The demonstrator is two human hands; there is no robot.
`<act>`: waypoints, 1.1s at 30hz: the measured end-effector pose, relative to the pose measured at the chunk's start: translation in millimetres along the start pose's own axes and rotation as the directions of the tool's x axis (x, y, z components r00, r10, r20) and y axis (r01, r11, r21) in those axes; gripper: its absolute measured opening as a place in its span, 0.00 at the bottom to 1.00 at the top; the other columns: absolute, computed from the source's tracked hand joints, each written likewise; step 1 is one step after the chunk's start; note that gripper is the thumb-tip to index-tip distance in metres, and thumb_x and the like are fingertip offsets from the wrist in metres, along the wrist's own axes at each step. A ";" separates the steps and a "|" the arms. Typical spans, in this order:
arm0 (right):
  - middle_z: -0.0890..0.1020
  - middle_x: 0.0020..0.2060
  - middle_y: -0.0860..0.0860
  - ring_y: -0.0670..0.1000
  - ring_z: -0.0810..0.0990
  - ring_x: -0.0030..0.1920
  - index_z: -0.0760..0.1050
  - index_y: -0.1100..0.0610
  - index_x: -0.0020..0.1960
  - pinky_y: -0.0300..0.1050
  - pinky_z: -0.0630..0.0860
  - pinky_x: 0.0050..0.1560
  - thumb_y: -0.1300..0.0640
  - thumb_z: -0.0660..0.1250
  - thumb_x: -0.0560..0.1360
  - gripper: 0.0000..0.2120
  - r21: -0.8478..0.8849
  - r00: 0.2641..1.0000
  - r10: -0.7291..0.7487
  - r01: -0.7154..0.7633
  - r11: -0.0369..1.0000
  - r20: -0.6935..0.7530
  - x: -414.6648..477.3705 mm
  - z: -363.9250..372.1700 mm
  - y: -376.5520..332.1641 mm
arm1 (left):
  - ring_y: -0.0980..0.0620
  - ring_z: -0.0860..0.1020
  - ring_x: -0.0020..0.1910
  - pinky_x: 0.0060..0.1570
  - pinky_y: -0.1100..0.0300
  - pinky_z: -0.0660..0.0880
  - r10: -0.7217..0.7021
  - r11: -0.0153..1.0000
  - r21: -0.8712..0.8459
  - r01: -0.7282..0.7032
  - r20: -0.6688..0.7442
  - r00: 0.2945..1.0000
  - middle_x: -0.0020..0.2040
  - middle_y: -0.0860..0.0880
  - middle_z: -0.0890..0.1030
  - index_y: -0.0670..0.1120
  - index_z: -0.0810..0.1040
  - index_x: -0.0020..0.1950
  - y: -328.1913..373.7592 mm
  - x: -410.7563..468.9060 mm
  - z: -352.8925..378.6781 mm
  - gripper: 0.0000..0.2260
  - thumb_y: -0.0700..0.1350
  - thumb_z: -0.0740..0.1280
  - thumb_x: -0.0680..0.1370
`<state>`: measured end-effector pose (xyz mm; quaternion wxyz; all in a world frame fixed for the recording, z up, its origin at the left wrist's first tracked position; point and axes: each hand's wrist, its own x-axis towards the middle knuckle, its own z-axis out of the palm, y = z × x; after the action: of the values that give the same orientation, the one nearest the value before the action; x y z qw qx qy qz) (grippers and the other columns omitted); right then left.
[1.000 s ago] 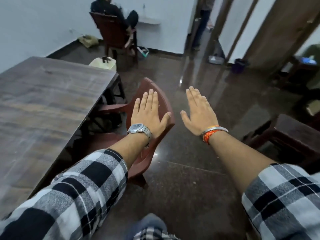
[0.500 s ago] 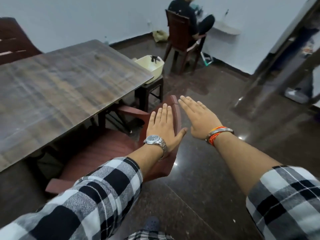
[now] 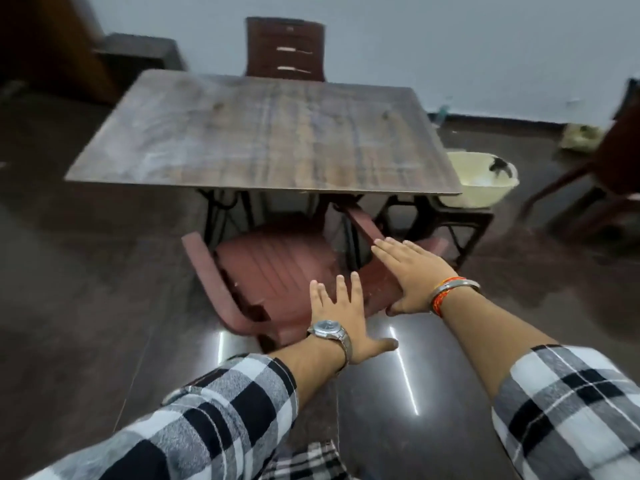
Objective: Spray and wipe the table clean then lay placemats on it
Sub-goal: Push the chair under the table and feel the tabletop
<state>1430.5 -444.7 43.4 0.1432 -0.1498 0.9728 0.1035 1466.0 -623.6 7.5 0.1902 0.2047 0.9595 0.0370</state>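
Note:
A bare wooden table with a streaky brown top stands straight ahead. No spray bottle, cloth or placemat shows on it. My left hand, with a silver watch on the wrist, is held flat with fingers spread over the back of a red plastic chair pushed under the table's near edge. My right hand, with an orange thread and metal bangle on the wrist, is flat and open over the chair's right side. Neither hand holds anything.
A second red chair stands at the table's far side against the pale wall. A cream plastic basin sits on a dark stool right of the table. Another chair is at the right edge. The floor is dark polished stone.
My view has swung left, so the table moved from the left side to straight ahead. Both hands stayed flat and open and now hover over the near chair.

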 end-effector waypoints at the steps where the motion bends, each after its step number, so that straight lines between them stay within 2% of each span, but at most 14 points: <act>1: 0.47 0.80 0.51 0.50 0.46 0.80 0.44 0.56 0.80 0.48 0.45 0.78 0.34 0.70 0.66 0.56 0.000 0.999 -0.035 0.035 0.999 -0.009 1.6 6.1 -2.0 | 0.30 0.47 0.75 0.70 0.35 0.34 -0.043 0.999 0.006 0.043 -0.005 0.999 0.79 0.39 0.44 0.45 0.33 0.77 2.3 -5.3 6.9 0.59 0.81 0.53 0.63; 4: 0.53 0.80 0.53 0.51 0.50 0.79 0.49 0.57 0.80 0.46 0.49 0.78 0.38 0.64 0.73 0.45 0.047 0.995 -0.090 0.088 0.995 0.043 3.4 19.0 -17.4 | 0.33 0.52 0.75 0.73 0.37 0.44 -0.087 0.996 0.027 0.089 -0.080 0.993 0.79 0.38 0.48 0.45 0.36 0.78 -0.1 -14.3 21.9 0.54 0.76 0.58 0.68; 6: 0.64 0.76 0.54 0.53 0.59 0.77 0.61 0.59 0.76 0.47 0.57 0.75 0.41 0.63 0.74 0.36 0.068 0.995 -0.083 0.080 0.995 0.046 2.1 24.2 -26.8 | 0.36 0.61 0.73 0.70 0.41 0.58 -0.126 0.992 0.011 0.128 -0.110 0.986 0.77 0.36 0.54 0.43 0.41 0.78 -5.2 -19.1 22.9 0.50 0.71 0.61 0.71; 8: 0.77 0.66 0.55 0.56 0.73 0.67 0.73 0.57 0.67 0.48 0.68 0.66 0.42 0.62 0.73 0.27 0.072 0.999 -0.035 0.034 0.997 0.009 1.2 23.3 -32.7 | 0.38 0.71 0.65 0.61 0.47 0.68 -0.153 0.987 0.019 0.157 -0.132 0.979 0.71 0.37 0.67 0.41 0.53 0.76 -9.5 -19.9 19.8 0.43 0.67 0.62 0.73; 9: 0.80 0.61 0.54 0.57 0.77 0.62 0.76 0.55 0.62 0.49 0.72 0.60 0.43 0.62 0.73 0.24 0.064 1.000 -0.014 0.015 0.998 -0.004 0.5 20.1 -35.5 | 0.39 0.75 0.60 0.56 0.48 0.70 -0.157 0.987 0.023 0.162 -0.147 0.977 0.66 0.39 0.73 0.42 0.60 0.72 -9.8 -20.8 19.1 0.37 0.66 0.62 0.74; 10: 0.82 0.57 0.54 0.58 0.79 0.58 0.78 0.55 0.59 0.49 0.73 0.56 0.42 0.61 0.72 0.22 0.044 1.000 -0.005 0.005 0.999 -0.002 -0.8 17.9 -38.1 | 0.40 0.76 0.57 0.53 0.50 0.70 -0.156 0.987 0.021 0.162 -0.170 0.973 0.61 0.41 0.76 0.44 0.66 0.66 -9.6 -22.2 19.4 0.30 0.65 0.63 0.74; 12: 0.83 0.54 0.54 0.58 0.81 0.55 0.79 0.55 0.56 0.48 0.73 0.51 0.42 0.61 0.73 0.21 -0.001 1.000 -0.008 0.008 1.000 -0.006 -7.0 16.9 -44.3 | 0.41 0.77 0.54 0.50 0.50 0.70 -0.158 0.986 0.021 0.166 -0.210 0.965 0.55 0.43 0.78 0.47 0.68 0.59 -9.4 -25.5 22.7 0.23 0.63 0.64 0.75; 16: 0.85 0.49 0.55 0.58 0.82 0.51 0.82 0.56 0.51 0.47 0.71 0.50 0.41 0.61 0.72 0.21 -0.002 0.993 -0.012 0.012 1.000 -0.115 -27.1 25.3 -62.7 | 0.41 0.78 0.51 0.45 0.52 0.69 -0.141 0.986 0.054 0.156 -0.222 0.965 0.53 0.45 0.79 0.48 0.68 0.56 -23.4 -36.3 29.3 0.19 0.60 0.65 0.75; 19: 0.85 0.47 0.56 0.58 0.82 0.50 0.82 0.57 0.48 0.47 0.71 0.50 0.38 0.60 0.73 0.23 0.046 0.993 -0.039 0.044 0.998 -0.110 -41.8 37.6 -82.9 | 0.41 0.79 0.51 0.38 0.53 0.66 -0.084 0.979 0.168 0.117 -0.193 0.978 0.53 0.45 0.79 0.46 0.70 0.58 -37.7 -51.3 28.1 0.12 0.47 0.63 0.77; 21: 0.85 0.49 0.56 0.59 0.82 0.51 0.82 0.58 0.50 0.47 0.72 0.51 0.38 0.60 0.73 0.24 0.085 0.992 -0.061 0.070 0.994 -0.110 -48.5 42.6 -94.1 | 0.40 0.80 0.49 0.37 0.53 0.67 -0.028 0.968 0.244 0.067 -0.158 0.987 0.51 0.45 0.80 0.45 0.71 0.58 -46.2 -58.9 29.5 0.10 0.41 0.59 0.78; 25: 0.84 0.51 0.57 0.60 0.81 0.53 0.81 0.58 0.52 0.49 0.73 0.50 0.39 0.60 0.75 0.24 0.178 0.991 -0.096 0.112 0.978 -0.097 -51.9 41.2 -106.9 | 0.40 0.80 0.46 0.40 0.50 0.74 0.033 0.954 0.301 -0.002 -0.097 0.995 0.48 0.45 0.81 0.44 0.72 0.55 -60.6 -67.2 28.2 0.07 0.39 0.58 0.79; 30: 0.83 0.54 0.58 0.61 0.79 0.55 0.79 0.59 0.55 0.51 0.75 0.52 0.41 0.59 0.76 0.23 0.238 0.986 -0.142 0.158 0.958 -0.083 -45.3 30.9 -130.0 | 0.40 0.80 0.49 0.43 0.49 0.76 0.026 0.931 0.366 -0.010 -0.039 0.999 0.51 0.45 0.80 0.44 0.71 0.58 -86.0 -73.1 26.7 0.10 0.37 0.57 0.79; 33: 0.82 0.55 0.58 0.61 0.78 0.56 0.78 0.60 0.57 0.52 0.74 0.52 0.43 0.59 0.77 0.22 0.241 0.985 -0.154 0.169 0.956 -0.079 -34.3 23.1 -141.9 | 0.40 0.81 0.49 0.40 0.52 0.74 0.005 0.918 0.397 0.007 -0.031 1.000 0.50 0.45 0.80 0.43 0.72 0.57 -102.6 -72.3 20.6 0.09 0.36 0.58 0.79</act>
<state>1513.1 -562.6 9.9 0.1398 -0.2129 0.9664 -0.0349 1496.0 -746.9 -1.5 0.1296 0.2379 0.9500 -0.1551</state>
